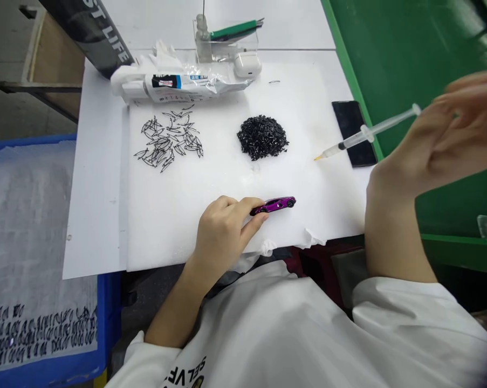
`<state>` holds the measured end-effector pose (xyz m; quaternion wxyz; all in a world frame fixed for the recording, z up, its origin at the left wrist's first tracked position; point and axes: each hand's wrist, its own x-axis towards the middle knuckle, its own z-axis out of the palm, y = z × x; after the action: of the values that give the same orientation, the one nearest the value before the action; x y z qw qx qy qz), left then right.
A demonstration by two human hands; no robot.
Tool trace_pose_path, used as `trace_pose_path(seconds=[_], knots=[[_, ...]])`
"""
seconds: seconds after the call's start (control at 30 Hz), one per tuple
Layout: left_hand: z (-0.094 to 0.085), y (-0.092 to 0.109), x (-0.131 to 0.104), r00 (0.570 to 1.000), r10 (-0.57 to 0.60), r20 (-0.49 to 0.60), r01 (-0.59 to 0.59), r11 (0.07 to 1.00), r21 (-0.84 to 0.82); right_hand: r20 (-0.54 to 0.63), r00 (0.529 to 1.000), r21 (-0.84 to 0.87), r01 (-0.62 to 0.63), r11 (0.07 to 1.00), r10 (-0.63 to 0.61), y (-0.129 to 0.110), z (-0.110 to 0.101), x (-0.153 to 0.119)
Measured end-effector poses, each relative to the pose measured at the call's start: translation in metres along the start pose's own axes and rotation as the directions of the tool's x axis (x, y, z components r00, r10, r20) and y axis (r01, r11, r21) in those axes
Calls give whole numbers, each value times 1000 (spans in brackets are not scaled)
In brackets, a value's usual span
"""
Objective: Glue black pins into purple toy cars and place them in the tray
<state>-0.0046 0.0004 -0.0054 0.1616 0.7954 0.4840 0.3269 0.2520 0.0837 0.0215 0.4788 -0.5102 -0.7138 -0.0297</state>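
Observation:
Between the thumb and fingers of my left hand [227, 223] is the rear end of a small purple toy car [278, 205], held just over the white work surface [166, 215]. My right hand [449, 134] is raised at the right, blurred, with its fingers partly curled. A syringe [356, 138] with a yellow tip lies beside it, over a black phone; whether the fingers touch its plunger is unclear. A pile of small black pieces [262, 137] sits beyond the car, and thin black looped pieces [170, 140] are scattered to the left.
A white plastic packet [182, 86], a white case [247, 64] and a clear holder with green tweezers [235, 31] stand at the back. The phone [350, 121] lies by the green tray [397, 64]. A blue crate [109, 318] is at lower left, a dark cylinder [89, 32] at upper left.

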Motion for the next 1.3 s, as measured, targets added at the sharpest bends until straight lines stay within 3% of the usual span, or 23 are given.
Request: trace_pose_path(seconds=[0.03,0.1,0.17,0.2,0.33,0.47,0.7,0.83,1.07,1.3], knots=[[0,0,0,1000,0,2,0,1000,-2,-5,999,-42,50,998,-50,-10,2,-1],[0,0,0,1000,2,2,-2,1000,-8,217,975,-163,-19,986,55,-30,9,-1],[0,0,0,1000,4,-4,-4,1000,-10,462,847,-325,-113,939,262,-42,21,-1],[0,0,0,1000,6,-6,-6,1000,-9,508,797,-390,-126,912,327,-45,27,0],[1,-1,0,1000,12,-8,-12,1000,2,535,741,-514,-96,852,406,-43,44,0],[1,-1,0,1000,14,-9,-14,1000,3,557,704,-573,-59,817,441,-41,48,5],[1,0,-1,1000,1,9,-1,1000,-13,629,649,-527,-49,849,428,-57,32,-1],[1,0,-1,1000,-5,10,5,1000,-15,618,716,-538,84,838,325,-59,19,-17],[1,0,0,1000,-4,-2,4,1000,-10,682,727,-300,170,939,86,-37,12,-16],[0,1,1,1000,-16,14,16,1000,-12,762,648,-255,301,919,-1,-31,20,-8]])
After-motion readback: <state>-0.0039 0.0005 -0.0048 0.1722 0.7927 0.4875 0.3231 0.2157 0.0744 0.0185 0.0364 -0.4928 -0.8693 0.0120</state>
